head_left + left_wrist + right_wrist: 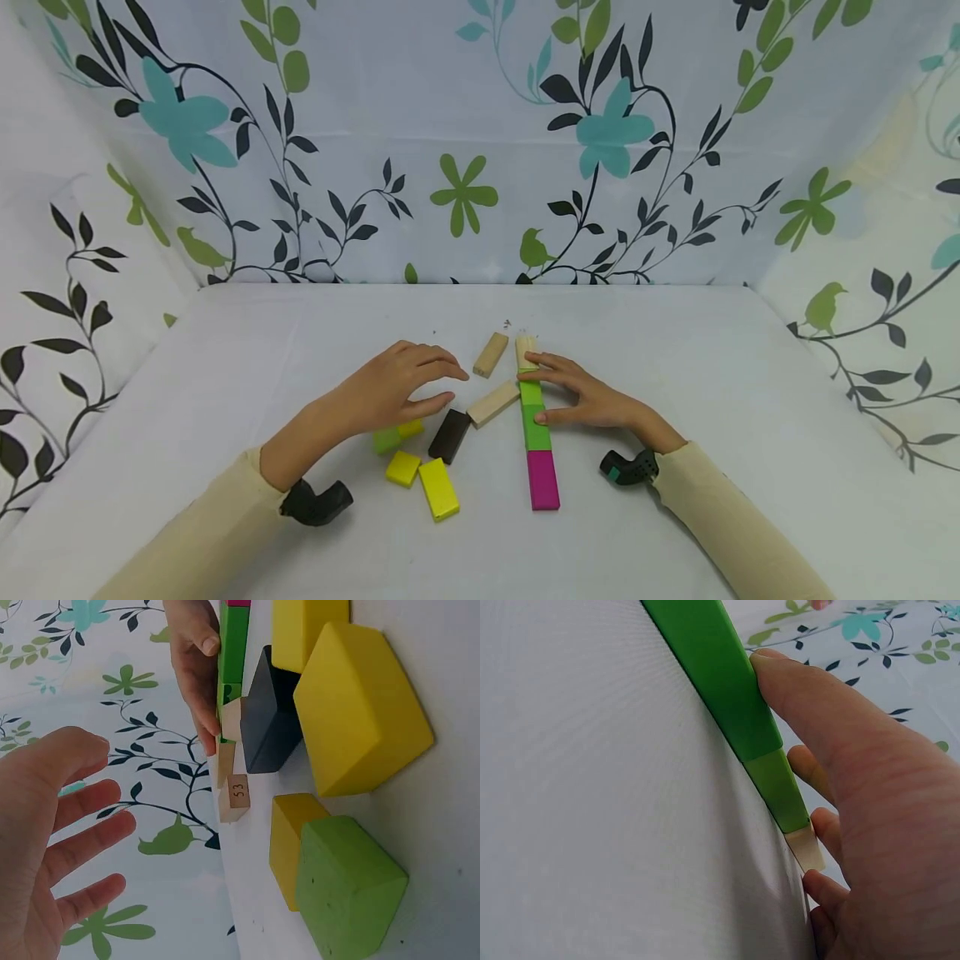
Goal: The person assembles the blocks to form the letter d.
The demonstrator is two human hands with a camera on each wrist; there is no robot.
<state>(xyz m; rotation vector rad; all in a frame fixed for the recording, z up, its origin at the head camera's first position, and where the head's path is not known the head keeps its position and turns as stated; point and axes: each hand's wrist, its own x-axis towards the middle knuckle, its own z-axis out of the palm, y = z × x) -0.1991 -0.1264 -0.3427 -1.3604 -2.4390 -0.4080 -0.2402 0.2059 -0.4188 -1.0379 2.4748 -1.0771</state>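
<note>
A straight row of wooden blocks lies on the white table: a pale block (526, 343) at the far end, a light green block (531, 394), a green block (536, 435) and a magenta block (543, 481) nearest me. My right hand (592, 398) rests on this row, its thumb against the green block (720, 682) and its fingertips over the light green and pale ones. To the left, my left hand (397, 383) hovers with fingers spread and nothing in them. A dark block (449, 436) and a pale block (493, 404) lie near its thumb.
Below my left hand lie a yellow block (438, 490), a smaller yellow block (402, 468) and a lime green block (349, 889) touching another yellow one (289, 840). One pale block marked 53 (238, 792) lies farther back. Patterned cloth (375, 125) encloses the table.
</note>
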